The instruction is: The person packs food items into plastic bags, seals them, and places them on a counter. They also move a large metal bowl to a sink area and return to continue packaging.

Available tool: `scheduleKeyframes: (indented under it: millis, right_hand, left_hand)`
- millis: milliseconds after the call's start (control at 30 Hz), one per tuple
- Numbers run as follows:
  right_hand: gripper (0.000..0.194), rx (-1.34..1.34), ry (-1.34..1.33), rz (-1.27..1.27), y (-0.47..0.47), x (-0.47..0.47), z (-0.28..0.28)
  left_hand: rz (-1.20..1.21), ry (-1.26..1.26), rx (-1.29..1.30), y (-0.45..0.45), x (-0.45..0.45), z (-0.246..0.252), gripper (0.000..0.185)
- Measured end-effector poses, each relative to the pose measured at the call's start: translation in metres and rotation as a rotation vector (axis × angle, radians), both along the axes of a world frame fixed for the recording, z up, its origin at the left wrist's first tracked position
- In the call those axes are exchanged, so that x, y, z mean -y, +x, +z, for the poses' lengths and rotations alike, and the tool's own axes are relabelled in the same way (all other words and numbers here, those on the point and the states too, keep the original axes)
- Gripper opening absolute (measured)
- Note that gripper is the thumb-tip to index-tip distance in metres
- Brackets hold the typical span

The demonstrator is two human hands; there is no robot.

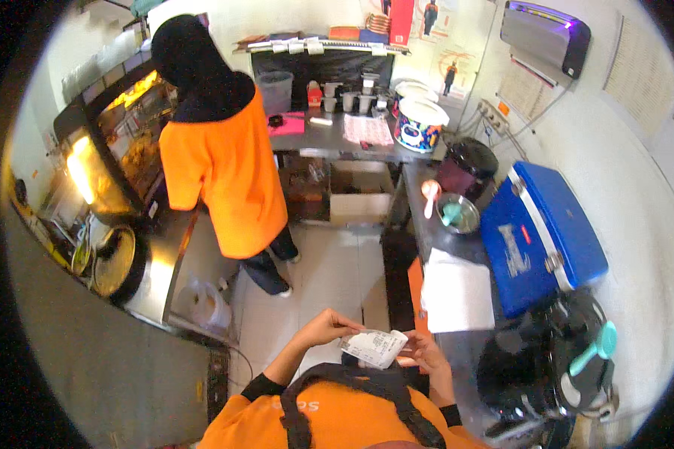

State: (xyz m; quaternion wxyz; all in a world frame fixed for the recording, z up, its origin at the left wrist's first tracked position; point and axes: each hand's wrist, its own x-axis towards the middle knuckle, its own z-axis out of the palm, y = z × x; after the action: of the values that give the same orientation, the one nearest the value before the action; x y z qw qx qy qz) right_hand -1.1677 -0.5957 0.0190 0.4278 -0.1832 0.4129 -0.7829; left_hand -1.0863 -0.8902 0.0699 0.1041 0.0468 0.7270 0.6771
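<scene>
A curled white paper receipt [374, 347] bearing print is held in front of my chest. My left hand [333, 328] pinches its left upper edge between thumb and fingers. The right edge, where the paper rolls over, is held by my right hand [421, 351]. Both hands are above the tiled floor [331, 269], close to my orange shirt and its dark straps. To the right of my right hand, white paper sheets [459, 297] lie on the dark counter.
A co-worker in orange [224, 179] stands ahead on the left beside a lit food warmer [129, 140]. Along the right counter are a steel bowl [458, 214], a blue cooler box [545, 236] and a black appliance [517, 365]. A patterned tub [419, 126] stands at the back.
</scene>
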Motion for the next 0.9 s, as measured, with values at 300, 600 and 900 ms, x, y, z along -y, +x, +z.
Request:
scheduleKeyframes:
  millis: [300,600,900]
  right_hand:
    - [0.056,0.026,0.042,0.227,-0.248,0.181,-0.008]
    - [0.061,0.484,-0.094,0.253,-0.444,0.324,-0.029]
    - [0.036,-0.006,-0.087,0.15,-0.637,0.456,0.044]
  left_hand:
    - [0.46,0.049,-0.011,-0.163,0.116,0.007,0.021]
    - [0.576,0.19,-0.031,-0.366,0.234,0.006,0.023]
    - [0.853,0.277,-0.266,-0.508,0.329,0.032,0.021]
